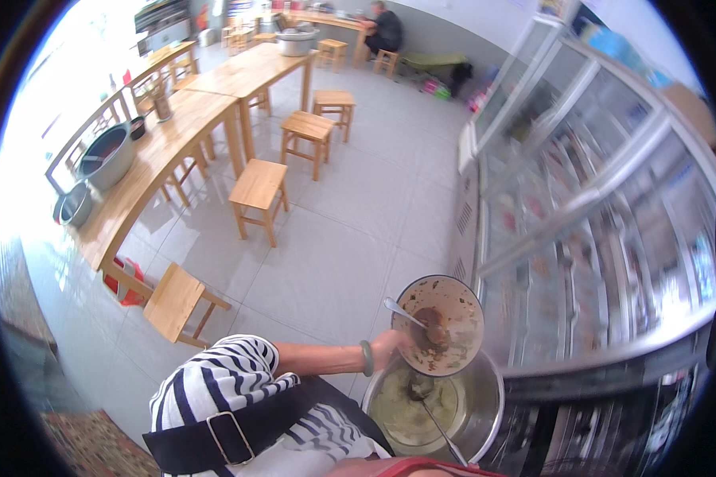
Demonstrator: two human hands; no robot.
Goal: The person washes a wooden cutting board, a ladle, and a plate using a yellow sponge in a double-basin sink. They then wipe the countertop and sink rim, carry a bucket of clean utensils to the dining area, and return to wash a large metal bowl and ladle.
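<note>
My left hand [392, 349], with a green bangle at the wrist, grips the near left side of a bowl [459, 298]. Brown liquid and bits of food lie in the bowl, and a metal spoon [403, 311] rests in it. Beneath the bowl stands a large stainless steel pot [496, 411] holding cloudy, yellowish liquid. A metal ladle [438, 426] dips into that liquid, its handle leaning on the near rim. My right hand cannot be made out; only part of an arm or sleeve may show at the bottom edge.
A glass-fronted display cabinet [579, 208] stands at the right. Wooden stools [259, 183] are on the tiled floor. Long wooden tables [197, 116] at the left bear a large grey tub [122, 167] and a smaller bucket [76, 207]. A person [386, 27] sits far back.
</note>
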